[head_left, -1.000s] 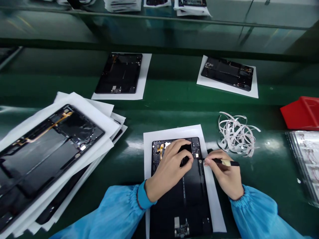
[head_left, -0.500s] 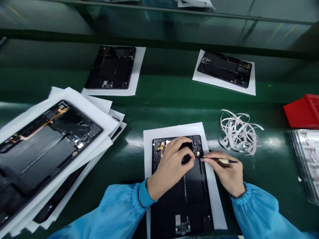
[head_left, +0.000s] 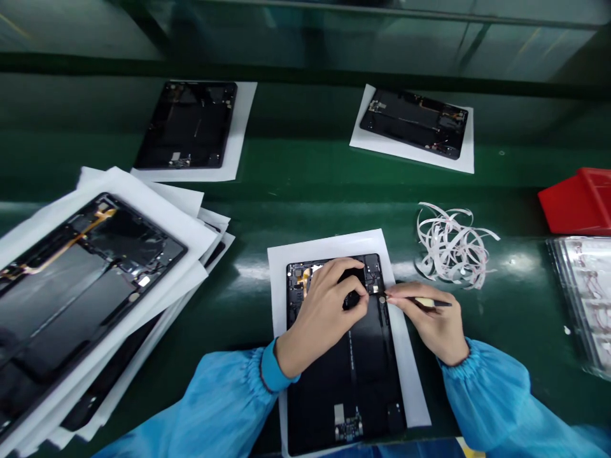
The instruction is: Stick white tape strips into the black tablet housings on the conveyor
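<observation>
Tablet housing (head_left: 344,388) lies on white paper (head_left: 329,245) directly beneath my hands. Left hand (head_left: 324,321) presses its upper end, any hold unconfirmed; right hand (head_left: 436,315) pinches a slim black probe (head_left: 442,304) at its edge. Stacked housings (head_left: 90,267) sit left of my grip.

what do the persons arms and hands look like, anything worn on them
The left sleeve and right sleeve are loose, shiny light blue, gathered at the wrist. The left one ends in a narrow, brighter blue cuff. The left hand and right hand are gloveless.

The tool's tip (head_left: 386,297) — too small, perhaps pointed.
</observation>
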`<state>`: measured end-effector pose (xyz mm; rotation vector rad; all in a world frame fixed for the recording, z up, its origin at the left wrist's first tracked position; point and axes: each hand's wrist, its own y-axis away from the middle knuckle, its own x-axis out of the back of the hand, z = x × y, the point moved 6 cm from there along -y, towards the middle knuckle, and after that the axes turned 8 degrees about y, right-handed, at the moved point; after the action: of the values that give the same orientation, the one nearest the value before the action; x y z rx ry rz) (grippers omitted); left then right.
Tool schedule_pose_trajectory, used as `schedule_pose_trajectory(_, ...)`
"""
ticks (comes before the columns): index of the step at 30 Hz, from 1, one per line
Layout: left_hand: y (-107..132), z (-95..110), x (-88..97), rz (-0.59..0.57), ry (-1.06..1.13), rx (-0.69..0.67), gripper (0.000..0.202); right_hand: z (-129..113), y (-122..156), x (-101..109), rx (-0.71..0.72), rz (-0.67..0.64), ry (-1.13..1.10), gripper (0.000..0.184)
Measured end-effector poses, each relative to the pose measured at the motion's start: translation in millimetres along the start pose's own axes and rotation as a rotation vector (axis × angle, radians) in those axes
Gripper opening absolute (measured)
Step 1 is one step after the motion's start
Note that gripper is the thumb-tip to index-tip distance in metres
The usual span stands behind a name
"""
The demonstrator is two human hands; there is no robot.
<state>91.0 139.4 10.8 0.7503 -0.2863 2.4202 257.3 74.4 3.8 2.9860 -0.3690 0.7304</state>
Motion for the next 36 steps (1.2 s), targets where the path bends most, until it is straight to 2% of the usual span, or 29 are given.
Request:
schedule_pose_trajectory(12, 0.6, -0.8, -1.2, -0.016, 0.034, 0.027, 0.012, -0.4, 0.8, 10.9, 0.005, 0.092, -0.001, 0.004)
schedule_pose_trajectory(15, -0.8, -1.8, -3.8, 0.000, 0.052, 0.028, 0.013, 9.9, 1.1, 12.3, -0.062, 0.087, -0.016, 0.011)
schedule_pose_trajectory(17, -2.6, -1.2, -4.0, 0.019, 0.073, 0.018, 0.015, 14.1, 1.5, 15.0, -0.086, 0.106, -0.100, 0.021)
schedule_pose_trajectory(19, -3.2, 0.8, 0.4, 0.037, 0.107, -0.001, 0.017, 9.1, 1.9, 17.5, -0.060, 0.141, -0.227, 0.035)
schedule_pose_trajectory(21, 1.5, 3.1, 12.6, 0.078, 0.147, -0.021, 0.017, -6.0, 2.9, 15.5, -0.010, 0.145, -0.260, 0.039)
schedule_pose_trajectory(23, 15.1, 2.8, 33.3, 0.188, 0.208, -0.016, 0.013, -29.0, 4.3, 3.8, 0.073, 0.064, -0.097, 0.030)
schedule_pose_trajectory(25, 37.6, -0.9, 54.2, 0.312, 0.268, 0.020, 0.013, -50.4, 5.4, -18.3, 0.177, -0.087, 0.230, 0.027)
schedule_pose_trajectory(27, 62.7, -6.1, 64.5, 0.346, 0.299, 0.077, 0.015, -59.9, 3.9, -42.0, 0.246, -0.218, 0.557, 0.027)
schedule_pose_trajectory(29, 84.3, -9.5, 61.2, 0.273, 0.296, 0.132, 0.013, -57.8, -2.5, -58.8, 0.240, -0.297, 0.769, 0.020)
schedule_pose_trajectory(31, 100.2, -10.0, 49.2, 0.173, 0.311, 0.179, 0.012, -52.9, -10.5, -66.9, 0.208, -0.342, 0.840, 0.013)
schedule_pose_trajectory(33, 109.8, -7.4, 33.9, 0.087, 0.360, 0.223, 0.013, -53.2, -15.0, -66.3, 0.194, -0.347, 0.810, 0.009)
schedule_pose_trajectory(36, 115.7, -2.7, 11.2, -0.013, 0.554, 0.347, 0.022, -70.1, -4.1, -53.0, 0.240, -0.312, 0.665, 0.007)
